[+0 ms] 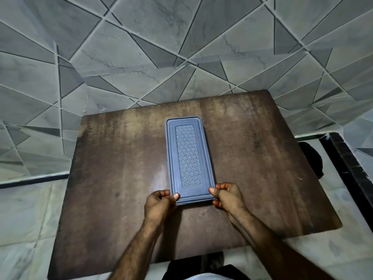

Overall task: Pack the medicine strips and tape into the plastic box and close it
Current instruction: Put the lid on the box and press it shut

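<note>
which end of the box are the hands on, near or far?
The near end. The left hand and right hand pinch the two near corners of the blue box, thumbs on its lid; the far end lies untouched on the table.

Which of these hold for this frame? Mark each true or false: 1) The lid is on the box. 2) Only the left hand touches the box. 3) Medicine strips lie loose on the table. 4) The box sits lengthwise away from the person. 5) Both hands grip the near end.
1) True: the lid covers the box.
2) False: the left hand and right hand both hold it.
3) False: the table shows no strips.
4) True.
5) True: fingers at both near corners.
</note>
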Motion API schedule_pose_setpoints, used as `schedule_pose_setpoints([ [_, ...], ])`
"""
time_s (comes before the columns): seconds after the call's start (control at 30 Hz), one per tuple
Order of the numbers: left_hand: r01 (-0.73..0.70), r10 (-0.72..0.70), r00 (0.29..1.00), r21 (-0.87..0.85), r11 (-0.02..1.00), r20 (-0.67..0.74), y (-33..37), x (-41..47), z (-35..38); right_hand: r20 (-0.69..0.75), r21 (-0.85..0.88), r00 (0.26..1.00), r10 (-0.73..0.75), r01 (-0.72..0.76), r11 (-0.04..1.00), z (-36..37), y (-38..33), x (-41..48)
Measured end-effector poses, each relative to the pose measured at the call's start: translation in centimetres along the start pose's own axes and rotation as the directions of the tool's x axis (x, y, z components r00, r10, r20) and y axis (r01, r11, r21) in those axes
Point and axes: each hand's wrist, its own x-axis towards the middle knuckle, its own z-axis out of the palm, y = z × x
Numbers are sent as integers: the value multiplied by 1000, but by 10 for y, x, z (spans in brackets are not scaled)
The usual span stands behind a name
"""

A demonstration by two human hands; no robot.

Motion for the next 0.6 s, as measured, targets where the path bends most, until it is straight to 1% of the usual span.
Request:
schedule_pose_setpoints([
  [0.07, -9, 9, 1000, -22, 1000, -12, -2, -2, 0, 2, 11, 1000, -1, 1, 1000, 0, 0, -2],
  [0.13, -16, 15, 1000, -57, 998, -18, -6, -3, 0, 36, 53, 999, 5, -7, 999, -2, 0, -4],
  [0.23, 23, -23, 1000, -109, 994, 1, -15, -7, 0, 151, 148, 987, 53, -76, 986, -6, -1, -10],
  [0.3, 63, -63, 998, -151, 987, 9, -18, -10, 2, 202, 163, 977, 75, -109, 981, -5, -2, -14],
  [0.4, 82, -88, 996, -206, 975, -20, -17, -12, 4, 196, 163, 975, 104, -137, 977, -3, -3, -16],
  [0.6, 118, -143, 983, -194, 974, -119, -10, -14, 9, 156, 145, 982, 102, -125, 982, -2, -8, -14],
])
